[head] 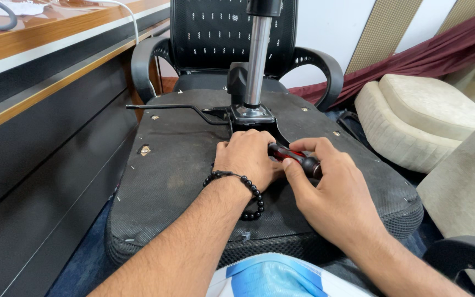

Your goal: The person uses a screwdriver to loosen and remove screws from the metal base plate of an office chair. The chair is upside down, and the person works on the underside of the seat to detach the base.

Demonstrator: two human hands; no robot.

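An upturned black office chair seat lies in front of me, underside up, with its metal mechanism plate and chrome gas cylinder standing upright. My right hand grips the red and black handle of a screwdriver, which points left toward the plate. My left hand, with a black bead bracelet at the wrist, rests curled on the seat just below the plate and covers the screwdriver's tip. A black lever rod sticks out left from the mechanism.
A black mesh office chair stands behind the seat. A dark wooden desk runs along the left. Beige cushions and maroon cloth lie at right. A black chair arm shows at lower right.
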